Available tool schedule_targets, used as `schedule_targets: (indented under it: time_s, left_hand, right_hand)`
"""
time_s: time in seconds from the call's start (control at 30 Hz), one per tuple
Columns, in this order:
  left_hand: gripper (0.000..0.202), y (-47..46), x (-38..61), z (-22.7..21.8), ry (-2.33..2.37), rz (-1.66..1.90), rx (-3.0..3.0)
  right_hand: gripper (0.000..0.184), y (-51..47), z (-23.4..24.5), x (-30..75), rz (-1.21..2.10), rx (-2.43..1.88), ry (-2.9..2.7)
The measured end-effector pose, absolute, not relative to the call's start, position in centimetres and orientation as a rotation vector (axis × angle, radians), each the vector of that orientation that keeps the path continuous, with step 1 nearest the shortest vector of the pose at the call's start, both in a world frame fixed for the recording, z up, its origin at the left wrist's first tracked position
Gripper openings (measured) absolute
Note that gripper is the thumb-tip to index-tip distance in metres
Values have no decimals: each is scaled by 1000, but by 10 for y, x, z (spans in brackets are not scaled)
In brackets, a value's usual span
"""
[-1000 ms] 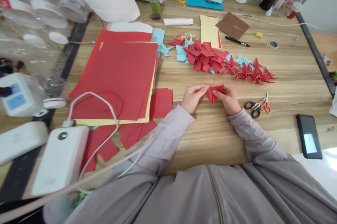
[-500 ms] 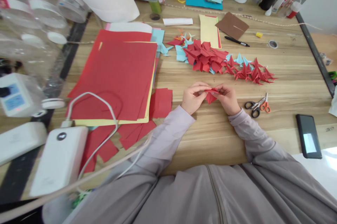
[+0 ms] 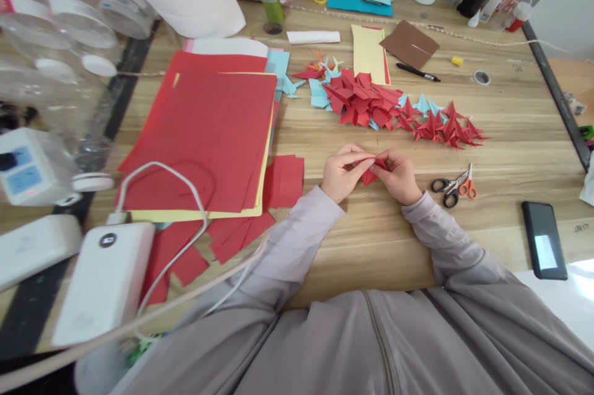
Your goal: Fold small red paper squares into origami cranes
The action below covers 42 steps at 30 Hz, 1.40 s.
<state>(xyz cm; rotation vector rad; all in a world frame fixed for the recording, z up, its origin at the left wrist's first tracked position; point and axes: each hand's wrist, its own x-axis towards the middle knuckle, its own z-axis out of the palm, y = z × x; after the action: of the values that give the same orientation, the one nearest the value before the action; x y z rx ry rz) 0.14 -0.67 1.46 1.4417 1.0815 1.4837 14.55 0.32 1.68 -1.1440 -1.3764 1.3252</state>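
Between my two hands is a small folded piece of red paper, held just above the wooden table. My left hand pinches its left side with thumb and forefinger. On the other side, my right hand pinches the right part, and the fingertips of both hands nearly meet. The fingers hide much of the paper. Beyond the hands lies a heap of folded red paper pieces, with pointed red and light blue ones trailing to the right. Scissors with black and orange handles rest right of my right hand.
Large red sheets are stacked at left, with small red squares beside them. A white power bank with a cable lies front left. A phone is at the right edge. A pen and brown paper lie farther back.
My fingertips have come closer together over the red paper, and its top edge is now more covered. The paper has tilted slightly. Everything else on the table stays put.
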Motion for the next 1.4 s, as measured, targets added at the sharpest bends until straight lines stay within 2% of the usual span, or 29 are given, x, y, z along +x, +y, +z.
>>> schedule_targets:
  time_s: [0.2,0.3,0.57,1.4]
  left_hand:
    - [23,-5,0,18,1103,1432,1194]
    - [24,-4,0,15,1075,1381,1055]
    - [33,-5,4,16,856,1236,697]
    - [29,-4,5,16,903,1258,664]
  right_hand:
    - [34,6,17,147,1403,-1147,-1253]
    - [35,6,19,147,1397,-1150,-1201]
    - [27,5,21,149,1390,-1158,-1162]
    - [29,5,23,149,1415,-1151,-1197]
